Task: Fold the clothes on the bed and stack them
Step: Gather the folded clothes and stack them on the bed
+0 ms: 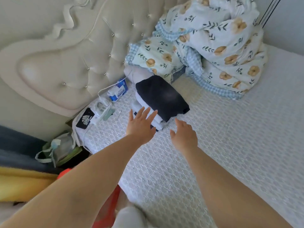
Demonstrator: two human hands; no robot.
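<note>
mattress (222, 145) bare right of stack (162, 96); duvet (213, 46) behind.

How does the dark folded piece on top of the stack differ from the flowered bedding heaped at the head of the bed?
The dark folded garment is plain navy or black; the flowered quilt is pale with orange flowers and a blue checked edge. The garment lies flat and squared on lighter folded clothes; the quilt is bunched in a loose heap. The garment is much smaller. Both rest on the white mattress, untouched by either hand.
</note>
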